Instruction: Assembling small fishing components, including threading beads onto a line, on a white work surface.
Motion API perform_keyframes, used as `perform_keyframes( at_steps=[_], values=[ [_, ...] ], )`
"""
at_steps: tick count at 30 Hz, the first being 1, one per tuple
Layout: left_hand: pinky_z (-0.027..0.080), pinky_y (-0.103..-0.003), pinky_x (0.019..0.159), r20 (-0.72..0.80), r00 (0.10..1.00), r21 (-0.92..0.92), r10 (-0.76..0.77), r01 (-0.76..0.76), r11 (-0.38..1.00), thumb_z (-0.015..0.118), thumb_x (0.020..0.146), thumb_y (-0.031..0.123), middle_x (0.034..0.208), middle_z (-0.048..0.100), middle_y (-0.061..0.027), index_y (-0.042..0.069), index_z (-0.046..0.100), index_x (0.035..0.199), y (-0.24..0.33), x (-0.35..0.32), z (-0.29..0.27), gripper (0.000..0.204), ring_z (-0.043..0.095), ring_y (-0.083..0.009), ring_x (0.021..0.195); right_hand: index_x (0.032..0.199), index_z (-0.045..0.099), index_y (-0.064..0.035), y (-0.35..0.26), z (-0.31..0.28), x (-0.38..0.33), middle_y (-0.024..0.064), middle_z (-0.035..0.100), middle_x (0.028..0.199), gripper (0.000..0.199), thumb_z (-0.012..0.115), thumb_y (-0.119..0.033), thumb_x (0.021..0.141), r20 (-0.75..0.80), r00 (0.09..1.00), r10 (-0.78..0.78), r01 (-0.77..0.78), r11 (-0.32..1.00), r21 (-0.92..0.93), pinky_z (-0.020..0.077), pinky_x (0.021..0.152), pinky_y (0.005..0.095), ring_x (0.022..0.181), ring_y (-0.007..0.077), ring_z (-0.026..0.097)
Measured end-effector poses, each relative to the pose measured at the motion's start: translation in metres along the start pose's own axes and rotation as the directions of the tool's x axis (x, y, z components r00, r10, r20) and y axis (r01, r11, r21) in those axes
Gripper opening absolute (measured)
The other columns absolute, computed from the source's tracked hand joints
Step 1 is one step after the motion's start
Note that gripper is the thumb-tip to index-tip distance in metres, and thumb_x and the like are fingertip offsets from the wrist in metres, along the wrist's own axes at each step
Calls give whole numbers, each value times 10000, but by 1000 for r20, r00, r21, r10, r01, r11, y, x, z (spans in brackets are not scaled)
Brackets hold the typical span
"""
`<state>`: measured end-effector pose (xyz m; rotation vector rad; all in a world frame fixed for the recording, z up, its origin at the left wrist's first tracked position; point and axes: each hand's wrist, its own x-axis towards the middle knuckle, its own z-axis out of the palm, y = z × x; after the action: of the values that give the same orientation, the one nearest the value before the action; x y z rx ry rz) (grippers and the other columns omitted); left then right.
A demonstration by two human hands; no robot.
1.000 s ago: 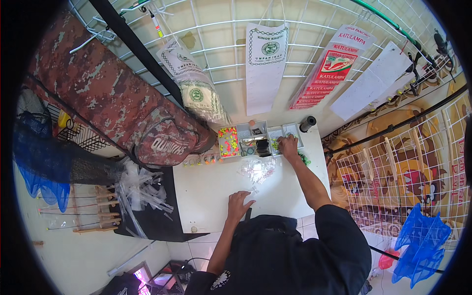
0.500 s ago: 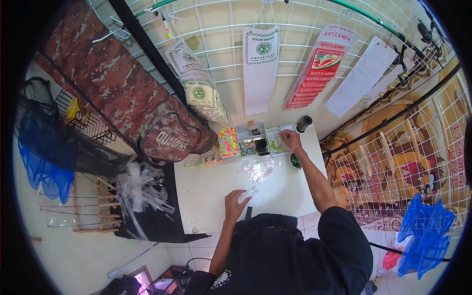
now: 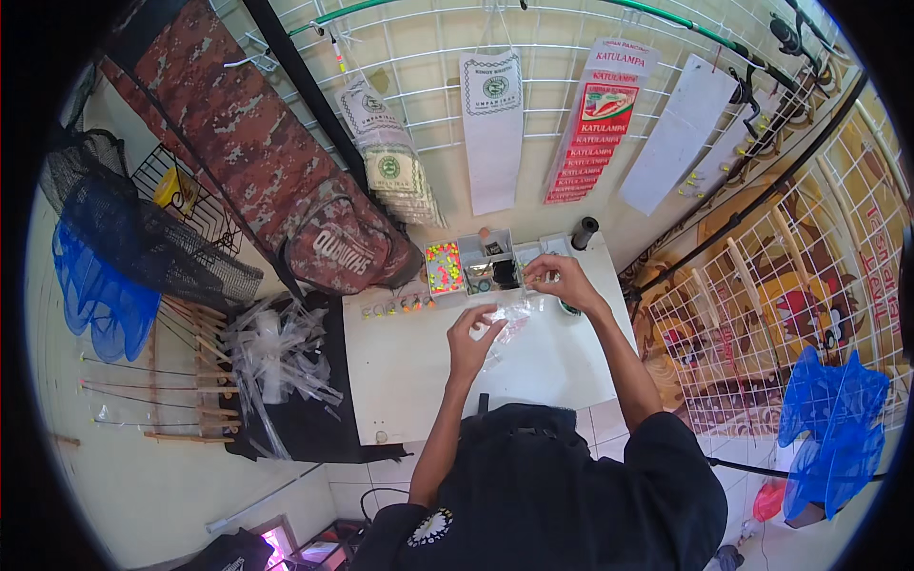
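Note:
My left hand [image 3: 469, 344] is raised over the middle of the white table [image 3: 409, 390], thumb and fingers pinched on a small clear plastic bag [image 3: 493, 316] that barely shows against the table. To its right, my right hand [image 3: 573, 287] hovers at the front of an open compartment box, fingertips pressed together. Whatever they hold is too small to make out. Bright orange and yellow beads [image 3: 445, 267] fill the box's left section. Dark and clear small items [image 3: 490, 274] lie in the middle one. My right hand partly covers the right section. Clear plastic packets [image 3: 519, 324] lie between the hands.
Small colourful lures [image 3: 400, 306] line the table's left back. A black cylinder [image 3: 585, 231] stands at the back right. Left of the table lies a heap of clear plastic strips [image 3: 276, 357]. A camouflage rod bag [image 3: 286, 181] leans behind; packets [image 3: 595, 124] hang on the wire grid.
My left hand has moved up and away from me, toward the box. My right hand has drawn back from the box's right section toward the left hand. The view has shifted slightly.

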<state>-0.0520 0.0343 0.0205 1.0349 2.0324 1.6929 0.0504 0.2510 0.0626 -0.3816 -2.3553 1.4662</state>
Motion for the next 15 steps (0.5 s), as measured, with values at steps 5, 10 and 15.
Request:
perform_keyframes(
  at_steps=[5, 10, 15],
  values=[
    [468, -243, 763, 240, 963, -220, -118, 173, 960, 765, 805, 115, 1023, 702, -62, 19, 634, 1136, 25, 21, 6, 368, 621, -91, 839, 988, 676, -78, -41, 11, -20, 29, 717, 827, 230, 728, -82, 764, 95, 994, -50, 57, 996, -69, 444, 711, 302, 767, 152, 643],
    [485, -241, 786, 471, 862, -545, -186, 450, 707, 725, 845, 65, 973, 698, -61, -2, 664, 1055, 15, 17, 4, 228, 625, -97, 850, 986, 683, -108, -62, 22, -41, 47, 661, 807, 233, 746, -120, 762, 122, 959, -256, 281, 915, -288, 459, 767, 377, 815, 252, 589],
    [480, -255, 779, 548, 803, -521, -234, 546, 656, 765, 778, -4, 907, 682, -41, 3, 694, 946, -8, 2, 3, 183, 610, -99, 853, 1016, 681, -123, -58, 31, -61, -10, 686, 884, 283, 757, -96, 745, 114, 981, -157, 180, 955, -237, 445, 856, 364, 884, 214, 573]
  ],
)
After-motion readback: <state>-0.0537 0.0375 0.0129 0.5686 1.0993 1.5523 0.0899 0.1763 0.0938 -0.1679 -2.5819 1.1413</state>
